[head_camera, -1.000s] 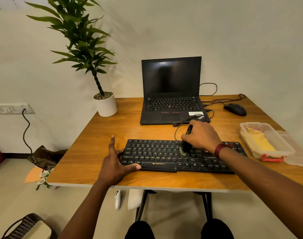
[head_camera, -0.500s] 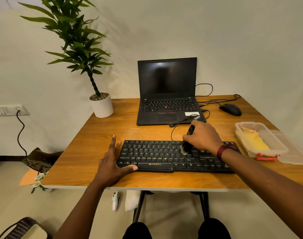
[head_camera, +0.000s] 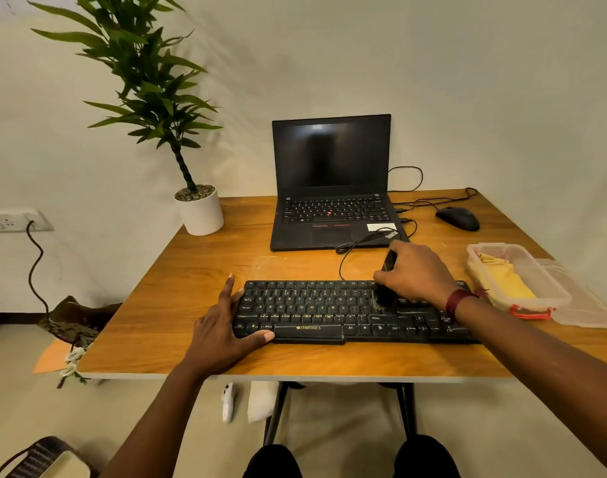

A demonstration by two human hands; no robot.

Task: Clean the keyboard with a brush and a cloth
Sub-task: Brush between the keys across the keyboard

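A black wired keyboard (head_camera: 316, 310) lies near the front edge of the wooden table (head_camera: 198, 277). My right hand (head_camera: 416, 270) is closed around a small black brush (head_camera: 385, 291), whose bristles touch the keys right of the keyboard's middle. My left hand (head_camera: 222, 329) rests flat on the table, fingers spread, with the thumb against the keyboard's front left corner. A yellow cloth (head_camera: 502, 281) lies inside a clear plastic box (head_camera: 550, 291) at the right.
An open black laptop (head_camera: 331, 188) stands behind the keyboard, cables trailing to a black mouse (head_camera: 458, 218) at the back right. A potted plant (head_camera: 200, 210) occupies the back left corner. The box's lid (head_camera: 588, 305) lies beside the box.
The brush and my right hand stay at the same spot on the keys, shifting only slightly. My left hand keeps its place. The camera has turned a little.
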